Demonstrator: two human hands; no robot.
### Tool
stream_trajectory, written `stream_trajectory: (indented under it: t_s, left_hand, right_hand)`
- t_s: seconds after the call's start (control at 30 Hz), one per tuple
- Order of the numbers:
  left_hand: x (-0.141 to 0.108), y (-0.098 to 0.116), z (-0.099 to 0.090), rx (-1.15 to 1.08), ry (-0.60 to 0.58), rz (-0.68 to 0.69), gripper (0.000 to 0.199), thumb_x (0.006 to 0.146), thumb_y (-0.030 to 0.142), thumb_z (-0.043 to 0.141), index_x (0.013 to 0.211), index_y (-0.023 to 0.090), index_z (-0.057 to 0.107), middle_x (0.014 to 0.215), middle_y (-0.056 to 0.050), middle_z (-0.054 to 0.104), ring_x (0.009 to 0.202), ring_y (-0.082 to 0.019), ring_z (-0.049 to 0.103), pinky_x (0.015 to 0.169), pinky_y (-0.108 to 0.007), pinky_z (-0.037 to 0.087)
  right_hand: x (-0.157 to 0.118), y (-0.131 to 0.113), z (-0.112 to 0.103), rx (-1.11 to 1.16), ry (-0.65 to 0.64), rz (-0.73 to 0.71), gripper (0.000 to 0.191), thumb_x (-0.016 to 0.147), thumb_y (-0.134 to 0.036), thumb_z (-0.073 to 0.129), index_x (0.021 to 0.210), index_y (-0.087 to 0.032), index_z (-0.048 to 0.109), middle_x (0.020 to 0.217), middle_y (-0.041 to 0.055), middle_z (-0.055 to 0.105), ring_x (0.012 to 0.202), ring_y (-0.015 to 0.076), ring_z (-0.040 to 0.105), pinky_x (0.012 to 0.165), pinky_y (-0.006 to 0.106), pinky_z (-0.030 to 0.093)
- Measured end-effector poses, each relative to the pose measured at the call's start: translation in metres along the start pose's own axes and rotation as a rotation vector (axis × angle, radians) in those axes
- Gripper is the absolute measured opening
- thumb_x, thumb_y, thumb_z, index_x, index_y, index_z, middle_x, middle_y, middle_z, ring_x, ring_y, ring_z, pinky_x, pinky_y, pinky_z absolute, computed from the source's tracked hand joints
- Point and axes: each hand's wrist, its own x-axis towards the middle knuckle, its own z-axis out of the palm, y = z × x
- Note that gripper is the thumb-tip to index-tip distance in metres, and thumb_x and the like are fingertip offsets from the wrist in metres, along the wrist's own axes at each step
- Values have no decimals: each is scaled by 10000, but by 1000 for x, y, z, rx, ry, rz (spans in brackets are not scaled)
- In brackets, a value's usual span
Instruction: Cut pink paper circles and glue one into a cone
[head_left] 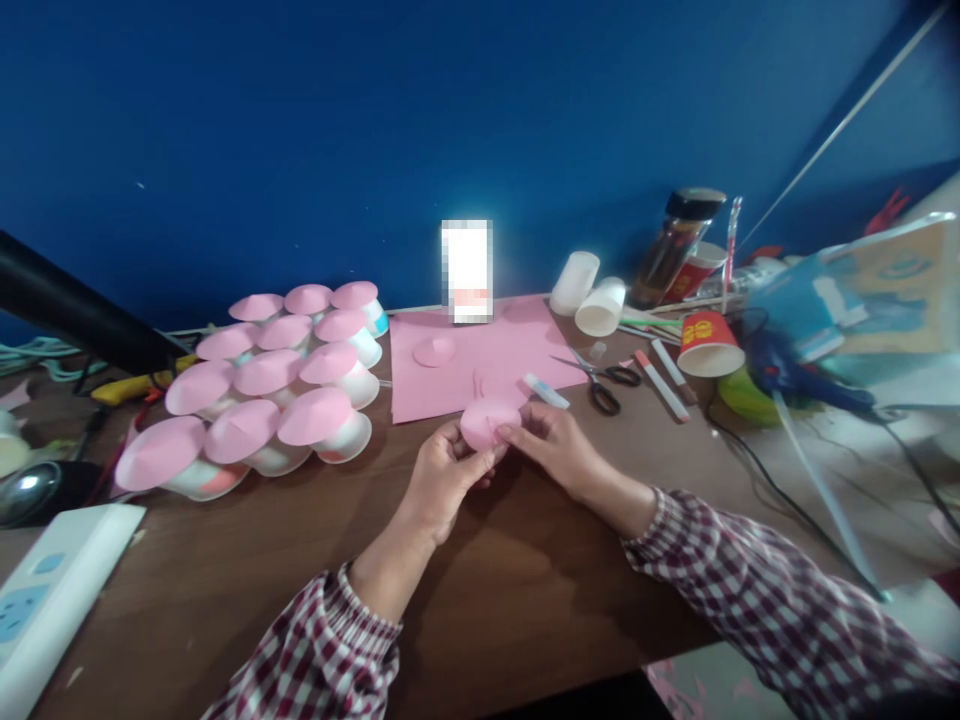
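Observation:
Between my two hands is a small pink paper disc (486, 420), held just in front of the pink paper sheets (412, 395). My left hand (448, 475) grips its lower left side, thumb on top and fingers beneath. On its right side, my right hand (559, 445) pinches the edge with thumb and fingers. A pink paper cone (435, 350) lies on the sheets. A glue stick (545, 390) rests at their front edge, just beyond my right hand. Scissors (600, 385) with dark handles lie partly open to the right.
Several paper cups topped with pink cones (244, 432) stand in rows at left. White cups (601, 307), markers (661, 385), a red cup (709, 343), a glue gun (806, 380) and a dark bottle (679, 245) occupy the right. A power strip (67, 570) lies at front left.

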Motion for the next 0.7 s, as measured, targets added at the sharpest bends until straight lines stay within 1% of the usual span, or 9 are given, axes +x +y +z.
stream_trajectory:
  t_s: [0.07,0.17,0.23,0.33,0.43,0.53,0.7]
  left_hand:
    - [1,-1,1,0,20,5,341,623,288,794,889,146,635,694,-3,660,562,-81,545,474,-174,406]
    - [2,-1,1,-24,34,-3,349,611,286,797,875,140,623,675,-1,651,547,-79,532,482,-183,409]
    - [2,-1,1,-43,44,0,353,596,292,805,853,138,617,658,4,640,533,-78,523,483,-190,409]
    - [2,0,0,-59,36,18,352,594,297,806,849,137,626,649,6,635,520,-73,506,476,-192,393]
    - [2,-1,-1,-57,10,23,375,613,306,797,907,138,636,677,-4,651,531,-73,510,476,-187,384]
    - [2,-2,-2,-56,9,17,401,622,300,794,948,147,619,699,-6,661,543,-74,520,477,-180,385]
    - [1,-2,0,-9,34,30,434,596,300,802,947,141,603,685,-7,655,545,-87,532,487,-192,401]
  right_hand:
    - [0,1,0,3,-6,-10,397,736,-552,665,672,-177,550,617,-16,492,557,119,426,514,250,321]
    - [-1,2,-1,32,-2,27,407,815,-566,567,687,-181,535,570,-29,465,509,101,403,472,237,304]
    - [-1,2,-2,45,-3,51,426,857,-570,499,683,-183,529,562,-22,479,498,98,414,457,229,315]
    - [-2,-2,-3,28,-43,60,443,876,-567,470,671,-180,534,582,-2,516,512,102,448,469,227,351]
    - [-4,-7,-2,35,-112,88,385,857,-535,528,769,-163,577,637,4,546,549,106,478,492,223,370]
    - [-5,-9,-2,102,-130,90,346,808,-487,619,854,-145,597,697,4,574,592,106,500,521,219,384]
    - [-4,-5,-1,177,-134,71,337,735,-423,713,897,-148,605,837,44,652,754,160,597,689,275,474]
